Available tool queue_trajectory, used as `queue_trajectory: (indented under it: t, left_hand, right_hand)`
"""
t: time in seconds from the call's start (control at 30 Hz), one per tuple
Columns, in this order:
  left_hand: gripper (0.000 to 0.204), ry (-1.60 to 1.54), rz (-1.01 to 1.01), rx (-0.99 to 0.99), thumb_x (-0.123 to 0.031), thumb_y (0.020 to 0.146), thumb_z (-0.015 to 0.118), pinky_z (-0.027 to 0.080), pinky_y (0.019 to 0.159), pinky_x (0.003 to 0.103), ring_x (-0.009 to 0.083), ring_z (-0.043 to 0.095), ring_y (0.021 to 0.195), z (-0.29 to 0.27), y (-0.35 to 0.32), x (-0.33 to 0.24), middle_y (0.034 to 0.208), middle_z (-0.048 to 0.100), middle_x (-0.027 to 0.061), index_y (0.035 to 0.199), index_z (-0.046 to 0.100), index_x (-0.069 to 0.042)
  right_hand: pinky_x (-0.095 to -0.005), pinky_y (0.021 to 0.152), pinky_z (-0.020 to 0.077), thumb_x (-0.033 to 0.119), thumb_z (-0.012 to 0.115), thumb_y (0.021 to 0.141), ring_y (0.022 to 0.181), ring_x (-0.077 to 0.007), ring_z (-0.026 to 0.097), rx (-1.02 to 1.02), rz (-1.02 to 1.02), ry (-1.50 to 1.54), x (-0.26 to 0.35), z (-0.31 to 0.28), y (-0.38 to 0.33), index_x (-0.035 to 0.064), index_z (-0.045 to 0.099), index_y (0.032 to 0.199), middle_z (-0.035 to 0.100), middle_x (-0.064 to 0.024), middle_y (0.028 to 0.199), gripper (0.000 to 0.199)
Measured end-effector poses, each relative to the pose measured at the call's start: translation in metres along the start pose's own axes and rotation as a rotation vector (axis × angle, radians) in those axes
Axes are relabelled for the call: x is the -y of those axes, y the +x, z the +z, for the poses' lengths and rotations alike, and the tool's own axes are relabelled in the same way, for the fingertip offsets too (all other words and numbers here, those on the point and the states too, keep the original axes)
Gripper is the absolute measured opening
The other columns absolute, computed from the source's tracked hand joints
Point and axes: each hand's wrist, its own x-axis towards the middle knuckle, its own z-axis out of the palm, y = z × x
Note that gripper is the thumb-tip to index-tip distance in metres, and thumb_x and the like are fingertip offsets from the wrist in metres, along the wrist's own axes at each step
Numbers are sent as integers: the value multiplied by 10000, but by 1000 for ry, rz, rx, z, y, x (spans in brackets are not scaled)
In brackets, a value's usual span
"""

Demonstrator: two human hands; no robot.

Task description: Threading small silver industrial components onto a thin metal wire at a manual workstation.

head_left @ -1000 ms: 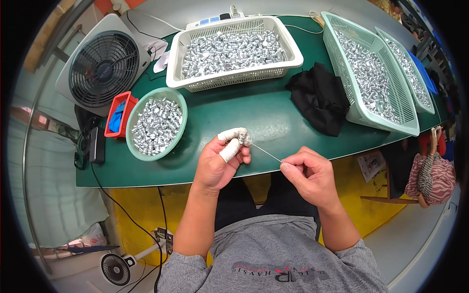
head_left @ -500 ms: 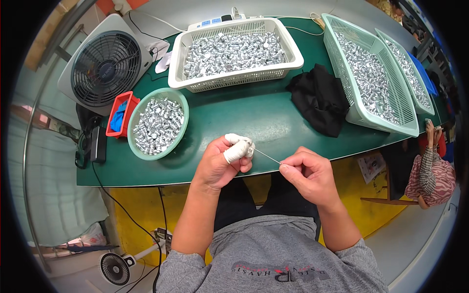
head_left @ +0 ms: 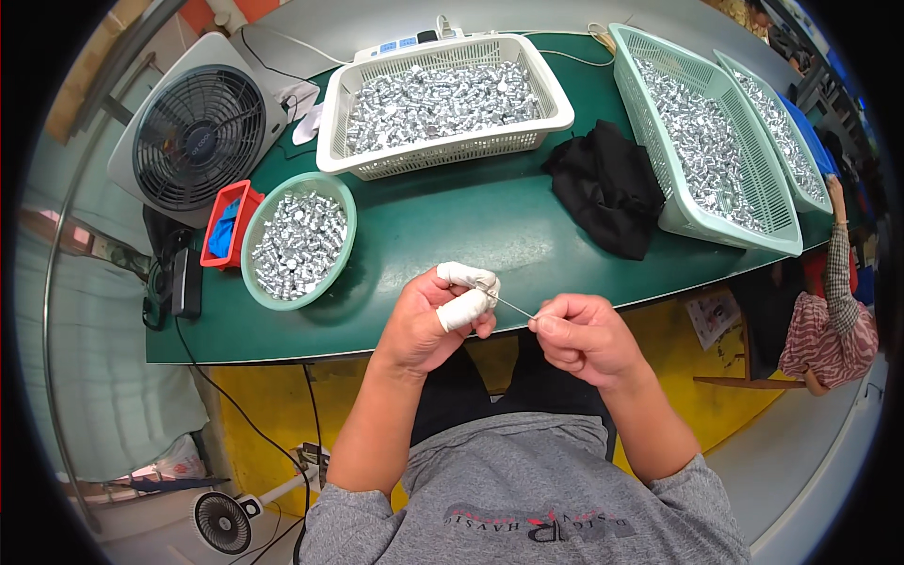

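**Threading at the table edge: hand position and surroundings**

The left hand [head_left: 435,320], at centre frame, has its thumb and forefinger wrapped in white tape and closed together on a small item that is too small to identify. The right hand [head_left: 582,339], just to its right, is pinched shut on the near end of a thin wire [head_left: 513,306]. The wire runs straight between the two hands, up and to the left into the taped fingertips.

For a clean result, judge the following:
- Keep the wire taut and level between the pinches; slack would let the tip wander.
- Hold both wrists low and close to the body for steadiness.
- Feed with the right hand only; the left acts as a fixed guide.

The green table [head_left: 471,226] fills the upper middle of the frame. A round green bowl [head_left: 346,202] of small silver parts sits at left, with a red bin [head_left: 218,247] beside it. A white basket [head_left: 556,104] stands at top centre, two pale green baskets [head_left: 720,226] at upper right, and a black cloth [head_left: 607,184] between them. A grey fan [head_left: 193,132] occupies the upper left. Another person's sleeve [head_left: 838,273] shows at the right edge.
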Motion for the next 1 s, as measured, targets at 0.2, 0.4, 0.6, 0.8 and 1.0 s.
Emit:
queue_trajectory:
  t: [0.2, 0.4, 0.6, 0.8, 1.0]
  left_hand:
    - [156, 55, 35, -162, -62, 961, 654, 469, 681, 305, 150, 569, 810, -2, 0, 9, 963, 654, 81, 1110, 679, -22]
    - [192, -51, 168, -281, -60, 970, 640, 475, 713, 304, 158, 575, 833, -18, 4, 2, 1012, 652, 85, 1159, 648, -27]
    - [196, -163, 128, -220, -133, 1024, 566, 479, 740, 322, 176, 573, 857, -16, 5, 0, 1040, 643, 90, 1171, 626, -18]
    - [277, -283, 29, -140, -238, 1070, 494, 450, 733, 326, 181, 533, 847, -22, 5, 4, 1013, 620, 83, 1176, 617, -13]
    - [334, -282, -7, -174, -280, 1089, 460, 438, 698, 327, 181, 519, 798, -17, 4, 2, 948, 610, 78, 1156, 640, -7]
  right_hand:
    - [-229, 524, 368, -42, 746, 868, 624, -81, 500, -220, -843, -1027, -7, 13, 1, -20, 726, 914, 582, -15, 781, 56]
    - [-214, 552, 366, -44, 727, 887, 638, -61, 485, -252, -556, -709, -11, -1, -11, -19, 718, 911, 578, -5, 808, 36]
    - [-206, 566, 360, -46, 721, 889, 646, -42, 473, -240, -472, -631, -9, 10, -11, -16, 716, 914, 567, -3, 813, 38]
    - [-205, 558, 352, -37, 720, 892, 639, -37, 464, -208, -449, -644, -7, 23, -5, -16, 712, 900, 552, 4, 788, 23]
    - [-205, 558, 354, -33, 721, 891, 636, -34, 468, -200, -441, -647, -7, 29, 1, -17, 707, 886, 550, 6, 778, 22]
